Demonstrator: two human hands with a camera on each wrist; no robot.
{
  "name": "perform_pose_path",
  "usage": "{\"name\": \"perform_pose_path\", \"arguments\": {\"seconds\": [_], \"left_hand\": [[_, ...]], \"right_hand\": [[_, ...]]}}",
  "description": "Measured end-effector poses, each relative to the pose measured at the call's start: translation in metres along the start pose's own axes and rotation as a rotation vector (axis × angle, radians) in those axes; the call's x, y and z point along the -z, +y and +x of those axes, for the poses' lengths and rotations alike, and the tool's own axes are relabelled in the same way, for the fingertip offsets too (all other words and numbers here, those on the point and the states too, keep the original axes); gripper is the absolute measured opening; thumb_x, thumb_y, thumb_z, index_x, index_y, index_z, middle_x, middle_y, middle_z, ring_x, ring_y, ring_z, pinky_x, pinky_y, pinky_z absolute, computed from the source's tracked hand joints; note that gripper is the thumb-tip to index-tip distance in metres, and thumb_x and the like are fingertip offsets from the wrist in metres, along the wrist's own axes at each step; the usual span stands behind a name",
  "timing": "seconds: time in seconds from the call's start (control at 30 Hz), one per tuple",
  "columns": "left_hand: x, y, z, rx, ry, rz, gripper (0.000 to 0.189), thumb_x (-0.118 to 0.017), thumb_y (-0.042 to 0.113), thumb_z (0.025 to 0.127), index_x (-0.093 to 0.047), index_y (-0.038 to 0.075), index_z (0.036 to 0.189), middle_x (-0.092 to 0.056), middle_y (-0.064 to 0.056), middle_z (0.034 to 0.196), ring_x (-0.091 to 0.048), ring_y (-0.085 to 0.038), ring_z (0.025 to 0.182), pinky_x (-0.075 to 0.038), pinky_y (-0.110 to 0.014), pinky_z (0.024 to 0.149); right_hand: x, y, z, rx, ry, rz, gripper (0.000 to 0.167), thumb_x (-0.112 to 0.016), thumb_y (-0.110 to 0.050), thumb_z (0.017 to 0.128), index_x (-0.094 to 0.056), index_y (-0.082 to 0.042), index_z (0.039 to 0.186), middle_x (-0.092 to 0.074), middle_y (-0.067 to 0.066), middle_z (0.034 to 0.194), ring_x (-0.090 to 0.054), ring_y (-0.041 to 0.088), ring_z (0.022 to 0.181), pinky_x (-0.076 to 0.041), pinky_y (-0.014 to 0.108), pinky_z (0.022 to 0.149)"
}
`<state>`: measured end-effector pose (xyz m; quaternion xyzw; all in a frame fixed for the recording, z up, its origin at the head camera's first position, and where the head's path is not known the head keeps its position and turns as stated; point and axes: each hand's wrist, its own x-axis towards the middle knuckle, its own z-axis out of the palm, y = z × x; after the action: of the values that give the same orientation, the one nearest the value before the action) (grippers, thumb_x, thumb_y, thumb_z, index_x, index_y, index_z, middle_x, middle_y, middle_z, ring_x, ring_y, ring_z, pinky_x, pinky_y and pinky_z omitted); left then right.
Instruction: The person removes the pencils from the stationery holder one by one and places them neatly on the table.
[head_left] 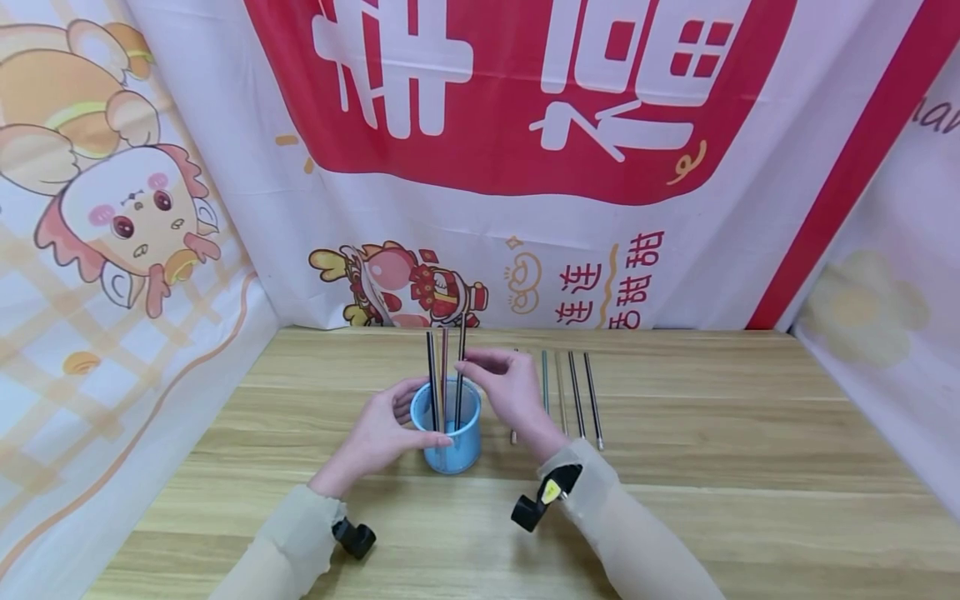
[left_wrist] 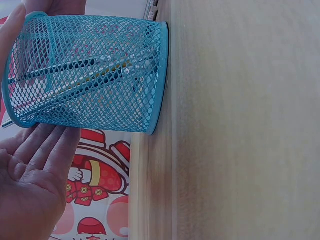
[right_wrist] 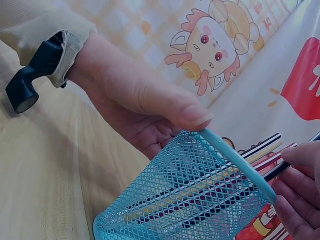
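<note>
A light-blue mesh pen holder stands upright on the table. My left hand grips it from the left, with the thumb near the rim. At its right side my right hand pinches a dark pencil, whose lower part is inside the holder. Several other pencils lean in the holder, among them a black one and a dark red one. Through the mesh in the left wrist view, their lower ends show near the base.
To the right of the holder, several pencils lie side by side, including a teal one, a tan one and a black one. The wooden table meets printed cloth walls at the back and sides.
</note>
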<state>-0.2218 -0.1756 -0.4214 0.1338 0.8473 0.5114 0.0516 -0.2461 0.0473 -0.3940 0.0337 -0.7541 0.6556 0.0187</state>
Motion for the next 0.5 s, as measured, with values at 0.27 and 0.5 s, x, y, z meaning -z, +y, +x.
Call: {"name": "perform_pose_path", "arguments": {"seconds": [0.27,0.5], "left_hand": [[0.0002,-0.0004,-0.0001,0.003,0.0,0.005,0.08,-0.095,0.026,0.084,-0.056,0.015,0.153,-0.062,-0.012,0.155,-0.06,-0.037,0.144,-0.048,-0.056,0.123],[-0.0002,-0.0004,-0.0004,0.01,-0.002,0.0,0.082,-0.095,0.029,0.084,-0.055,0.014,0.153,-0.061,-0.013,0.156,-0.059,-0.038,0.145,-0.048,-0.056,0.123]], "right_hand": [[0.0037,-0.0026,-0.0013,0.006,-0.003,0.084,0.028,-0.085,-0.028,0.094,-0.081,-0.017,0.12,-0.082,0.004,0.116,-0.079,0.017,0.106,-0.065,0.036,0.101],[0.0092,-0.0082,-0.0038,-0.006,0.016,0.081,0.031,-0.085,-0.029,0.094,-0.08,-0.017,0.122,-0.082,0.004,0.115,-0.079,0.016,0.102,-0.065,0.037,0.101]]}}
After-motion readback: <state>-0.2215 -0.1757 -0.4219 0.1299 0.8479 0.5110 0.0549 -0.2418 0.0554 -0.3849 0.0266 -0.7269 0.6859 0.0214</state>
